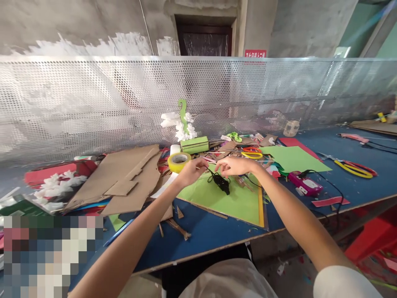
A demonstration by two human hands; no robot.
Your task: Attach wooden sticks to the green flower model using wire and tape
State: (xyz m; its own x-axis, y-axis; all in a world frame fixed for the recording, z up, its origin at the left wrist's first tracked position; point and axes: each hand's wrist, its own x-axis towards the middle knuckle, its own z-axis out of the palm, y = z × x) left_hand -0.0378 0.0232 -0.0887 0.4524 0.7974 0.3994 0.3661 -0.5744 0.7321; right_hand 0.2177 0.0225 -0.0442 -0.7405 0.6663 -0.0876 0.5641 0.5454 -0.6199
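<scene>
A bundled black cord (pixel 221 183) lies over a light green sheet (pixel 238 205) in front of me. My left hand (pixel 191 170) is closed, with its fingertips pinching a thin loop of this cord. Just to the right, my right hand (pixel 235 165) hovers above the bundle, fingers bent downward and slightly apart, with nothing visible in them. Beside my left hand sits a roll of yellow tape (pixel 179 161). Behind both hands are a green paper-covered box (pixel 194 145) and yellow-and-red scissors (pixel 252 155).
Cardboard sheets (pixel 124 169) and a red item (pixel 58 171) with white paper tufts cover the left side. To the right are a green paper (pixel 296 158), a magenta device (pixel 305 183), larger scissors (pixel 350 167) and a pink glue gun (pixel 353 137). A perforated metal screen (pixel 124 99) runs behind.
</scene>
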